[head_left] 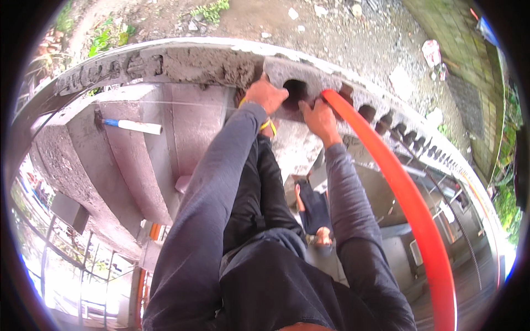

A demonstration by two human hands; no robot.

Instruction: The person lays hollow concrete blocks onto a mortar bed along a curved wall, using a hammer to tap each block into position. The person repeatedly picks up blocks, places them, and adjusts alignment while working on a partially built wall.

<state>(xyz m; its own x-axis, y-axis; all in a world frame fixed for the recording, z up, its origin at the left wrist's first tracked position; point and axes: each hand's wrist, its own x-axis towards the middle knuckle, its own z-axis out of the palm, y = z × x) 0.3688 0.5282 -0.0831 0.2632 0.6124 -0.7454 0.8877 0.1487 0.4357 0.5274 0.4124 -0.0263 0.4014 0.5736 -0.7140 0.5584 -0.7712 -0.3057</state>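
Observation:
A grey hollow concrete block (281, 71) with a dark round hole sits on top of a long, curved-looking wall (353, 85). My left hand (266, 95) grips the block's left end, fingers curled at its near edge. Just right of the hole, my right hand (321, 120) holds the block's near side, its thumb by the hole. An orange-red flat strip or hose (395, 176) runs from beside my right fingers down to the lower right; whether they touch it, I cannot tell. Left of the block, rough wet-looking mortar (215, 65) covers the wall top.
A tool with a blue and white handle (132, 125) lies on stepped concrete (124, 160) at left. Below, between my arms, stands another person (316, 209). A row of open block cores (408, 135) continues right. Gravelly ground (353, 38) lies beyond the wall.

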